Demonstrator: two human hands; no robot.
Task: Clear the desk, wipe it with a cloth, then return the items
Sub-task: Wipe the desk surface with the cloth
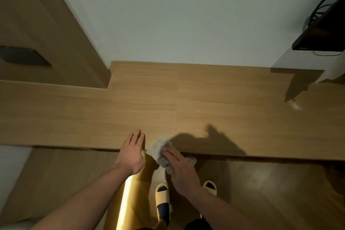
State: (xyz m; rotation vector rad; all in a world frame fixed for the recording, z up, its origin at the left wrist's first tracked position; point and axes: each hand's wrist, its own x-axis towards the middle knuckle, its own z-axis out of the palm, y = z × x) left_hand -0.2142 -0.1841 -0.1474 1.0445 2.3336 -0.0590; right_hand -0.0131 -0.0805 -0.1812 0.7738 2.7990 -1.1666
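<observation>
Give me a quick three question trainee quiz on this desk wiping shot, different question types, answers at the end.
1. True or false: the left hand holds the grey cloth.
2. Where does the cloth lie? A) far desk corner B) near edge of the wooden desk C) on the floor
3. Fill in: the right hand presses the ____.

Key: 1 false, it lies flat, fingers straight, beside the cloth. 2 B. 3 cloth.

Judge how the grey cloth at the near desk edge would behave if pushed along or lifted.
The cloth lies bunched in soft folds, so it would likely flop and sag when lifted. It probably slides easily: the desk looks smooth. Part of it hangs past the near edge under the right hand, so it might drop off if released. The left hand lies flat beside it.
</observation>
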